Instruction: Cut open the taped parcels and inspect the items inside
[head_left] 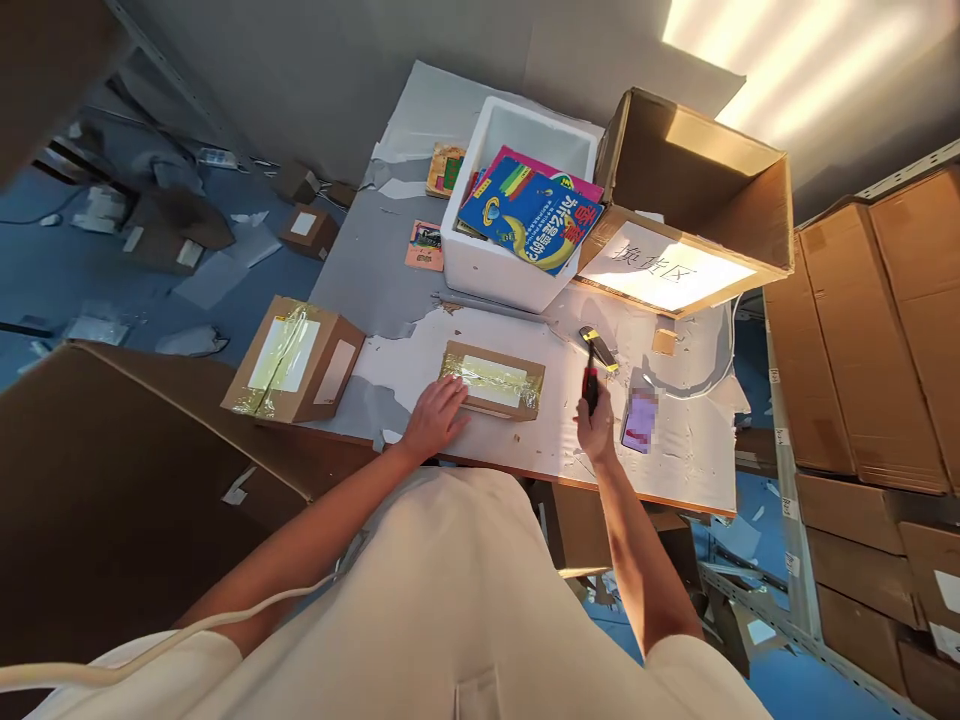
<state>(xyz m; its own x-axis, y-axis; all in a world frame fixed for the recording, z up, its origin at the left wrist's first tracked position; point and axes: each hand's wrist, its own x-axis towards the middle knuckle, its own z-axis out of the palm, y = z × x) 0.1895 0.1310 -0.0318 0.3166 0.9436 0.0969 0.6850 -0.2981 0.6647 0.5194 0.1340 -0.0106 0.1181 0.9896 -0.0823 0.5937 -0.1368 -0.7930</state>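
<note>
A small cardboard box (495,382), with a white label and clear yellowish tape across its top, lies in front of me near the table's edge. My left hand (435,418) rests on its left end, fingers stretched out flat and touching the tape. To the right of this box, my right hand (597,424) is closed around a red-and-black handled tool (591,385) with a slim dark end pointing away from me; its exact kind is unclear. Just beyond the tool lies a yellow-and-black utility knife (598,350). A phone (640,418) lies right of my right hand.
A white foam box (487,270) holding books (529,212) stands at the back, beside an open carton (697,215). Another taped box (292,360) sits at the table's left edge. Stacked cartons (862,340) fill the right; a large carton (150,480) stands left.
</note>
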